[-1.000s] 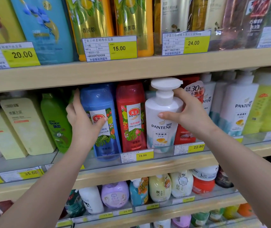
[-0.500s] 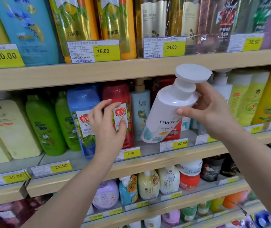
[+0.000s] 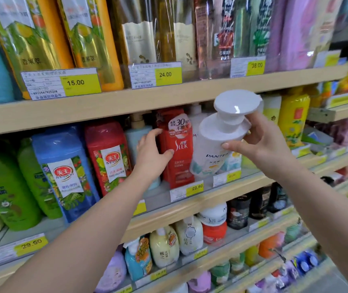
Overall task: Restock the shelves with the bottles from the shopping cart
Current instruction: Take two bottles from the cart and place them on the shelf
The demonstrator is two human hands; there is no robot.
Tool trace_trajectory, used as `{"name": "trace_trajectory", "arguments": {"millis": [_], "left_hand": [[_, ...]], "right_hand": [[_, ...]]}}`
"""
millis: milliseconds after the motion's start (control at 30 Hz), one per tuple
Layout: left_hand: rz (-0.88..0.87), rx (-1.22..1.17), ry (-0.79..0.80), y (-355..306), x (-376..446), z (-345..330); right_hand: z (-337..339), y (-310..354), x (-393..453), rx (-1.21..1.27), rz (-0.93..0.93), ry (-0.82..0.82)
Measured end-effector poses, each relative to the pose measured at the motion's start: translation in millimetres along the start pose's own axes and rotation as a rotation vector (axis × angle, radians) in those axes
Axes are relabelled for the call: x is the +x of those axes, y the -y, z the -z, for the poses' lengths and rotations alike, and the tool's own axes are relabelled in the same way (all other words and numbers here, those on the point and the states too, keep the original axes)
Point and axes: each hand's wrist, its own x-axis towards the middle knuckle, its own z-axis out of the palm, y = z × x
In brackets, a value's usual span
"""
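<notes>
Right hand gripping tilted pump bottle at neck, clearing shelf lip; left hand clasping red bottle, making room.

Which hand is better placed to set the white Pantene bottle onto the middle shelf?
The right hand, probably: it grips the tilted white Pantene bottle near its pump, just above the shelf. The left hand holds the red Slek bottle.
</notes>
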Motion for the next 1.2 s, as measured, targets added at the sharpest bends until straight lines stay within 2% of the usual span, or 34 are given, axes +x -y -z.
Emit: {"name": "trace_trajectory", "arguments": {"millis": [100, 300, 500, 633, 767, 967, 1033, 1133, 1200], "left_hand": [[0.056, -0.034, 0.039, 3, 9, -3], [0.061, -0.09, 0.062, 4, 26, -7], [0.061, -0.135, 0.077, 5, 34, -11], [0.066, -0.251, 0.097, 0, 39, -16], [0.107, -0.347, 0.12, -4, 40, -19], [0.128, -0.27, 0.099, 2, 43, -25], [0.13, -0.226, 0.078, 2, 44, -26], [0.121, -0.199, 0.067, 4, 44, -26], [0.116, -0.194, 0.068, 4, 44, -25]], "right_hand": [[6, -7, 4, -0.003, -0.014, -0.008], [11, -33, 21, 0.03, -0.075, -0.033], [6, -61, 35, -0.051, -0.181, 0.039], [5, -74, 46, -0.049, -0.24, 0.055], [3, -77, 67, -0.071, -0.273, 0.161], [-1, -91, 81, -0.143, -0.38, 0.169], [-10, -90, 81, -0.19, -0.361, 0.108], [-28, -87, 81, -0.311, -0.303, -0.125], [-33, -85, 83, -0.454, -0.321, -0.205]]}}
